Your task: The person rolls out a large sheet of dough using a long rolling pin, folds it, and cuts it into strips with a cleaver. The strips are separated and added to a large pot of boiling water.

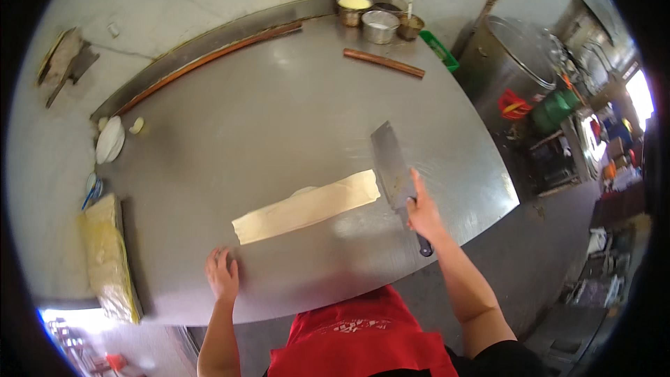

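A long flat strip of pale dough lies slantwise on the stainless-steel tabletop. To its right, my right hand grips a cleaver near the back of its blade, index finger stretched along the spine. The dark handle points back towards me, and the blade is beside the dough's right end, apart from it. My left hand rests on the tabletop below the strip's left end, fingers spread, holding nothing. Part of a small pale piece shows behind the strip's far edge.
A short wooden rolling pin and metal pots are at the far right. A long wooden rod lies along the back ledge. Leftward are a white bowl and a plastic-wrapped block. A large metal drum stands beyond the right edge.
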### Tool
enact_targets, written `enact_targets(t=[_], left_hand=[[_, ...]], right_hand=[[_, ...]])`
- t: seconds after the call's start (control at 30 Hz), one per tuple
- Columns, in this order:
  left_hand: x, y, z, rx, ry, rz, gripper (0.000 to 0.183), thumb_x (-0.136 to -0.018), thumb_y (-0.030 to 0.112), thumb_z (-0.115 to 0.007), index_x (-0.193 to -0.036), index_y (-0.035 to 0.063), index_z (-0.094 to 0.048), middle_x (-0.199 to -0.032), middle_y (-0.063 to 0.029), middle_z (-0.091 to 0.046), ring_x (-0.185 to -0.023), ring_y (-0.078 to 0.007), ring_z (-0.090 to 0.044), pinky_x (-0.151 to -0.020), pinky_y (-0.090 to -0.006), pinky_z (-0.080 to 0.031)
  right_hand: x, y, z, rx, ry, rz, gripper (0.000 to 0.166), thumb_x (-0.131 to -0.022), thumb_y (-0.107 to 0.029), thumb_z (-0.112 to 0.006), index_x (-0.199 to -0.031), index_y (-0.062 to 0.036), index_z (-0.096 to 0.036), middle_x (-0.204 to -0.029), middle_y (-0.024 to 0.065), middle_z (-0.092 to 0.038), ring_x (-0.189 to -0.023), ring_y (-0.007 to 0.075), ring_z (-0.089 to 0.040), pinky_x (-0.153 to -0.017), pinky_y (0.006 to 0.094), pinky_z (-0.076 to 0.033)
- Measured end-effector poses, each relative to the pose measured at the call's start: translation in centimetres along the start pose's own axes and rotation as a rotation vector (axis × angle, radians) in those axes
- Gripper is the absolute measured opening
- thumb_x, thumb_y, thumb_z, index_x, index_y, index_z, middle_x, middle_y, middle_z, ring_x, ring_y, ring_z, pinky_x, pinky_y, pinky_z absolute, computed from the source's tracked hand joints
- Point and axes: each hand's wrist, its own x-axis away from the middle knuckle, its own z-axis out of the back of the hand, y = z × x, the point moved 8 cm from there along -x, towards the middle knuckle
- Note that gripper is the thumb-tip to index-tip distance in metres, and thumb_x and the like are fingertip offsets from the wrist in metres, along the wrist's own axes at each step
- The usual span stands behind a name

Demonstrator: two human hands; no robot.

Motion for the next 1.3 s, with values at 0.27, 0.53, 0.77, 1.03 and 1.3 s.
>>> enact_targets(t=[0.27,0.53,0.77,1.03,1.3], left_hand=[[1.1,-3.9,-0.5,-0.139,-0.013,-0.108,0.04,-0.075,0.016,-0.054,-0.114,0.009,-0.048,-0.119,-0.0123,-0.042,-0.11,-0.032,-0.038,-0.097,-0.046,-0.025],[0.8,-4.6,-1.1,-0.106,-0.047,-0.09,0.042,-0.073,0.017,-0.055,-0.114,0.01,-0.049,-0.121,-0.0116,-0.041,-0.113,-0.0309,-0.036,-0.1,-0.0462,-0.024],[0.6,-4.6,-0.9,-0.117,-0.019,-0.086,0.041,-0.073,0.017,-0.055,-0.113,0.0096,-0.049,-0.12,-0.0115,-0.042,-0.112,-0.0304,-0.037,-0.099,-0.0456,-0.024],[0.4,-4.8,-0.8,-0.099,-0.019,-0.105,0.039,-0.073,0.017,-0.055,-0.111,0.0088,-0.049,-0.12,-0.0113,-0.041,-0.113,-0.031,-0.036,-0.099,-0.0453,-0.024],[0.3,-4.8,-1.3,-0.069,-0.054,-0.116,0.041,-0.075,0.018,-0.054,-0.115,0.0106,-0.046,-0.123,-0.0112,-0.039,-0.115,-0.0315,-0.033,-0.099,-0.0452,-0.023]], right_hand=[[2.0,-8.5,-2.7,0.274,0.113,0.016,0.067,-0.079,0.0,-0.039,-0.136,-0.0299,-0.02,-0.073,0.0216,-0.057,-0.067,0.0381,-0.055,-0.061,0.0439,-0.043],[1.4,-4.8,-7.3,0.493,0.166,-0.003,0.068,-0.078,0.0,-0.043,-0.136,-0.0296,-0.02,-0.066,0.022,-0.055,-0.056,0.037,-0.054,-0.053,0.0445,-0.041],[2.3,-8.9,-6.3,0.422,0.204,0.055,0.068,-0.079,0.0,-0.041,-0.136,-0.0294,-0.019,-0.065,0.0211,-0.056,-0.058,0.0359,-0.055,-0.054,0.0447,-0.043],[2.7,-9.6,-6.5,0.398,0.218,0.044,0.065,-0.079,-0.003,-0.041,-0.134,-0.0327,-0.022,-0.066,0.0214,-0.056,-0.06,0.0365,-0.056,-0.056,0.0459,-0.044],[2.1,-9.3,-7.8,0.461,0.187,0.036,0.066,-0.08,-0.003,-0.041,-0.134,-0.0346,-0.022,-0.064,0.0206,-0.055,-0.059,0.0355,-0.056,-0.056,0.044,-0.044]])
